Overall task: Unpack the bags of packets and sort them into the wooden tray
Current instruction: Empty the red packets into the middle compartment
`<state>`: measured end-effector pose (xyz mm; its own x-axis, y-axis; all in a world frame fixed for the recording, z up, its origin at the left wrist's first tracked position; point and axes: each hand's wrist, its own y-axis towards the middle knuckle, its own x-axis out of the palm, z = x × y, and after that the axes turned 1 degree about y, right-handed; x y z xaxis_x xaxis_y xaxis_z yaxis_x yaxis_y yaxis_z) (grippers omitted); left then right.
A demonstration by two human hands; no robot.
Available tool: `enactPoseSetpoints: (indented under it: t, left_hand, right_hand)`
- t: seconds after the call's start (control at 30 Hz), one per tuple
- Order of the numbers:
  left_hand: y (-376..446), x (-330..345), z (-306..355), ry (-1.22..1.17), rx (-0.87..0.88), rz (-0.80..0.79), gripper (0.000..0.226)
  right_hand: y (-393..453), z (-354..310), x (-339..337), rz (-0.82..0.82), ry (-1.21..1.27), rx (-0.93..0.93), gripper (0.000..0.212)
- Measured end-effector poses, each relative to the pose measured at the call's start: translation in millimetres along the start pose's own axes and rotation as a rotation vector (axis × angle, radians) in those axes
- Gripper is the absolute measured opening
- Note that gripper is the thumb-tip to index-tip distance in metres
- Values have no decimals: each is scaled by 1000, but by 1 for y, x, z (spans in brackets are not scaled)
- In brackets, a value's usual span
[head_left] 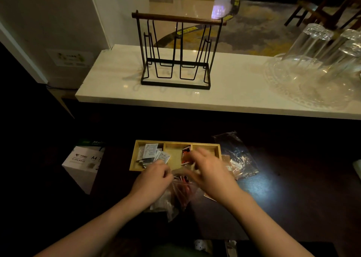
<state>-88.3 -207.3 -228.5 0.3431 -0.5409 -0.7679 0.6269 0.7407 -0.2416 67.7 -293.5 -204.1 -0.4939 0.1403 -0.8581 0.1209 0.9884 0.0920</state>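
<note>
A wooden tray [136, 155] with three compartments lies on the dark table. Its left compartment holds several white packets [150, 152]. A red and black packet [186, 155] lies in the middle one. The right compartment is partly hidden behind my right hand [209, 170], which is blurred and reaches over the tray's front edge; whether it holds anything I cannot tell. My left hand [154, 180] grips the mouth of a clear plastic bag [175, 196] with red packets inside, just in front of the tray.
Another clear bag [237, 157] with pale packets lies right of the tray. A white A4 paper box [84, 165] stands at the left. On the white counter behind stand a black wire rack [175, 61] and upturned glasses [320, 61] on a glass plate.
</note>
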Motion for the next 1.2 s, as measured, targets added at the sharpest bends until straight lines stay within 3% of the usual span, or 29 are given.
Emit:
enactPoseSetpoints:
  t: [0.1, 0.27, 0.37, 0.43, 0.5, 0.6, 0.73, 0.97, 1.1, 1.2]
  left_hand:
    - [6, 7, 1, -131, -10, 20, 32]
    - [14, 15, -15, -166, 115, 67, 32]
    - [37, 29, -45, 344, 270, 115, 41]
    - [50, 40, -67, 624, 307, -3, 46]
    - [57, 45, -85, 814, 348, -112, 51]
    - [63, 41, -97, 914, 395, -128, 54]
    - [67, 34, -104, 859, 307, -73, 57]
    - [72, 35, -108, 663, 170, -210, 64]
    - [65, 33, -104, 506, 237, -50, 62]
    - [50, 31, -84, 147, 280, 147, 47]
  right_hand:
    - [-3, -17, 20, -182, -45, -43, 52]
    - [3, 2, 38, -27, 12, 94, 10]
    - [3, 10, 38, -27, 60, 128, 5]
    - [2, 12, 37, -45, 81, 142, 6]
    - [1, 14, 34, -59, 96, 144, 8]
    - [1, 17, 32, -81, 109, 136, 7]
    - [2, 21, 32, -92, 113, 155, 8]
    - [10, 17, 26, -148, 111, 85, 7]
    - [30, -3, -3, -86, 120, -3, 3]
    - [48, -25, -36, -28, 249, -64, 4]
